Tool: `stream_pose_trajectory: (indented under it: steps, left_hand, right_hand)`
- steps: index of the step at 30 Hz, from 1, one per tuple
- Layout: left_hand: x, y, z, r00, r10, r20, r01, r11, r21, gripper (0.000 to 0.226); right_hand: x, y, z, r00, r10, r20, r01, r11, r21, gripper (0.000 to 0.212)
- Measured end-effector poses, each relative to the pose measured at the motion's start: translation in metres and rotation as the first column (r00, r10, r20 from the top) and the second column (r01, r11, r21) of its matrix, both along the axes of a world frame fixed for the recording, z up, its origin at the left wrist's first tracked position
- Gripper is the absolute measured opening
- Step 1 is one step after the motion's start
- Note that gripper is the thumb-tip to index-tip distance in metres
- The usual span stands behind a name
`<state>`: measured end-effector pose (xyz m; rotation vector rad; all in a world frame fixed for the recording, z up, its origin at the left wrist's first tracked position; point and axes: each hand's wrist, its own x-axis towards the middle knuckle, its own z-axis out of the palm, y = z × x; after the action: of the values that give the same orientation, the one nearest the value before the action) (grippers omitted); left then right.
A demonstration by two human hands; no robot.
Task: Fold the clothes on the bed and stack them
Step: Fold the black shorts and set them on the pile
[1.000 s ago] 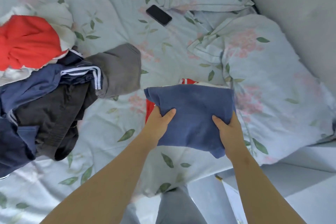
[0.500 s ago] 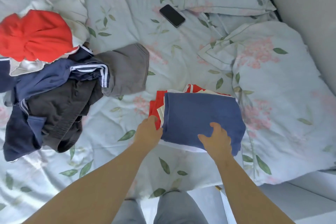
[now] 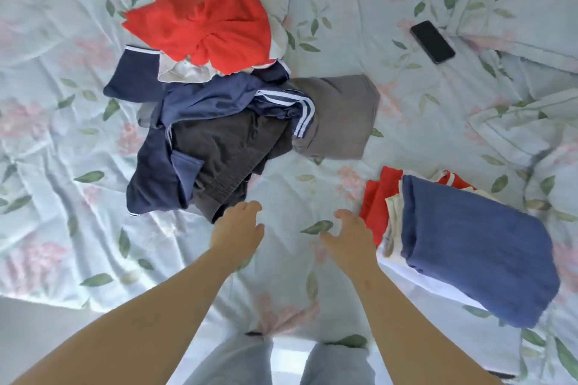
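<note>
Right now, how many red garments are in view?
2: one crumpled red cloth garment atop the unfolded heap, upper left; one folded red garment under the folded blue cloth, right. More may be hidden in either pile.

both empty hands, left hand and right hand, hover between clothes pile and folded stack.

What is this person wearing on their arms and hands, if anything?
Nothing shows on them. The left forearm and right forearm are bare to the picture's edge, no sleeves in view. The left hand and right hand carry no gloves, and no watch, bracelet or ring can be seen. Below, light grey trousers show.
</note>
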<state>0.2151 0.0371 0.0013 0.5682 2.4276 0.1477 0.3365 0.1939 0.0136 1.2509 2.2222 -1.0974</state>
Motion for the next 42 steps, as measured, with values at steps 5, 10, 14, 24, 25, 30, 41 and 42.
stream_pose_trajectory:
  steps: [5, 10, 14, 24, 25, 30, 41, 42]
  left_hand:
    - [-0.047, -0.069, -0.03, 0.999, 0.034, 0.008, -0.033, 0.999, -0.021, 0.035]
    - [-0.077, -0.085, -0.061, 0.993, 0.107, 0.043, -0.107, 0.994, -0.016, 0.048]
    - [-0.084, -0.081, -0.089, 0.997, 0.048, -0.066, -0.055, 0.992, -0.109, 0.074]
    - [-0.119, -0.087, -0.072, 0.985, 0.147, 0.087, -0.154, 0.986, 0.072, 0.042]
    - [-0.124, -0.086, -0.061, 0.987, 0.129, 0.1, -0.137, 0.987, 0.082, 0.041]
    - [-0.134, -0.068, 0.03, 0.992, 0.12, 0.046, -0.127, 0.972, 0.196, 0.031]
    - [-0.115, -0.048, 0.211, 0.95, 0.3, 0.087, -0.279, 0.687, 0.67, 0.019]
    - [-0.11, -0.048, 0.222, 0.94, 0.32, 0.12, -0.305, 0.626, 0.718, 0.017]
  right_hand:
    - [-0.051, -0.07, -0.025, 0.997, 0.04, 0.069, -0.032, 0.993, -0.115, 0.049]
    - [-0.072, -0.104, -0.048, 0.992, 0.018, 0.123, 0.003, 0.986, -0.168, 0.048]
    - [-0.075, -0.108, -0.059, 0.987, -0.02, 0.157, 0.046, 0.986, -0.158, 0.048]
    - [-0.075, -0.095, -0.041, 0.991, -0.047, 0.122, 0.07, 0.979, -0.19, 0.045]
    - [-0.075, -0.093, -0.035, 0.993, -0.044, 0.107, 0.064, 0.978, -0.197, 0.045]
    - [-0.078, -0.073, 0.013, 0.999, -0.034, -0.023, 0.028, 0.978, -0.207, 0.043]
    - [-0.094, -0.028, 0.126, 0.908, 0.047, -0.417, -0.094, 0.991, -0.093, 0.045]
    - [-0.095, -0.027, 0.133, 0.897, 0.077, -0.435, -0.125, 0.989, -0.083, 0.049]
